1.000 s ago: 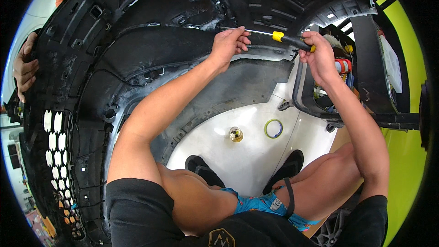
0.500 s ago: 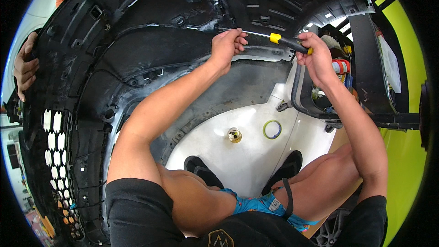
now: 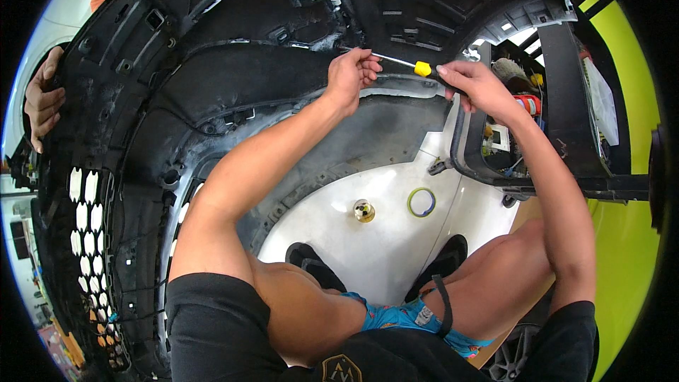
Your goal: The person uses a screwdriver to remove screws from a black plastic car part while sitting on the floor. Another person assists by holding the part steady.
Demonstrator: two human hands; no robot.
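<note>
A screwdriver with a black and yellow handle points left at the inner side of a black plastic car bumper. My right hand is wrapped over the handle, covering most of its black part. Closer to the tip, my left hand has its fingers curled round the metal shaft. The tip is hidden behind the left fingers, near a whitish scuffed spot on the bumper, so I cannot tell what it touches.
Another person's hand grips the bumper's far-left edge. A black tool cart with assorted items stands at right, beside a bright lime-green surface. On the white floor lie a tape roll and a small round container.
My right hand has shifted from a fingertip hold at the handle's end to a wrap over the handle. The handle has dipped slightly. My left hand stays nearly in place.
</note>
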